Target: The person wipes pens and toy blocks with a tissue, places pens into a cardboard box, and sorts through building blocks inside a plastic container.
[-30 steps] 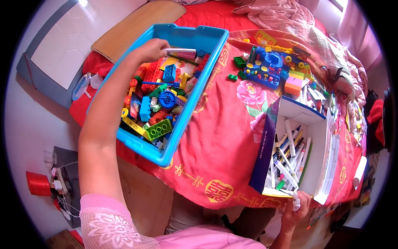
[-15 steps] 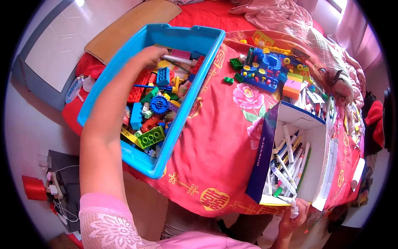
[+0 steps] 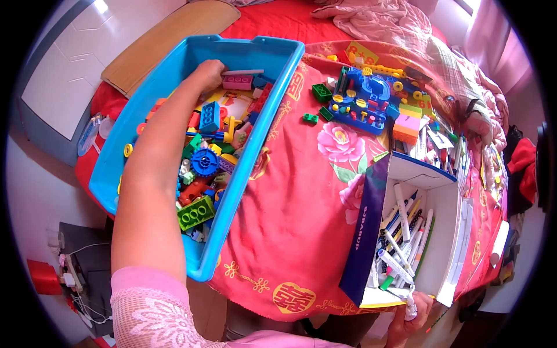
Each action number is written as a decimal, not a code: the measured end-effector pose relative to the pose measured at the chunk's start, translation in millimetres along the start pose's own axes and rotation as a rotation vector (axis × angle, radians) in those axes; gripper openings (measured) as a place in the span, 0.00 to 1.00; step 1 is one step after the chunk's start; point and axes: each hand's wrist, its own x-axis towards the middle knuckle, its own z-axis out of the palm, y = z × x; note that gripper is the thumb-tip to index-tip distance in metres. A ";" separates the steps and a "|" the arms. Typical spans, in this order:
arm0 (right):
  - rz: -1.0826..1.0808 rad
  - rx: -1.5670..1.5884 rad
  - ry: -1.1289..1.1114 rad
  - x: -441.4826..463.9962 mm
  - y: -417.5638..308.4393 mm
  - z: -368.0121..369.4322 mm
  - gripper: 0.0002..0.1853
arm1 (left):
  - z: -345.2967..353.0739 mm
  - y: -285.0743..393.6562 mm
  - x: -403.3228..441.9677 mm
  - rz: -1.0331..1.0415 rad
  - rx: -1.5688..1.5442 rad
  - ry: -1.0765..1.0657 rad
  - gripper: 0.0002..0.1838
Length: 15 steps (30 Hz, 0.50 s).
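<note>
The person's left hand (image 3: 210, 76) reaches down into the long blue plastic bin (image 3: 239, 191), close to its far edge. Its fingers are curled around the left end of a slim white pen (image 3: 246, 72), which points toward the bin's right edge, just above a pink toy brick (image 3: 237, 83). Nearer the middle of the bin lie an upright blue brick (image 3: 209, 116) and a blue toy wheel (image 3: 205, 162); a lime-green brick (image 3: 196, 213) sits toward the near edge.

The bin stands on the left part of a red cloth (image 3: 258, 243) with pink flowers and gold characters. By the cloth's right edge is an open white cardboard box (image 3: 445, 232) with a purple side, a heap of mostly white pens (image 3: 403, 249) spread inside.

The right hand (image 3: 413, 313) is at the box's near edge, with a crumpled white wrapping (image 3: 411, 307) at its fingers; whether they grip anything cannot be told. Beyond the box's far left corner stands a blue plastic toy board (image 3: 361, 109), with small dark-green bricks (image 3: 321, 93) just to its left.
</note>
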 end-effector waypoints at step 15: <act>-0.078 0.153 0.071 9.8 -1.5 -7.4 0.09 | -177.5 60.1 -168.5 -0.225 -1.092 -0.189 0.13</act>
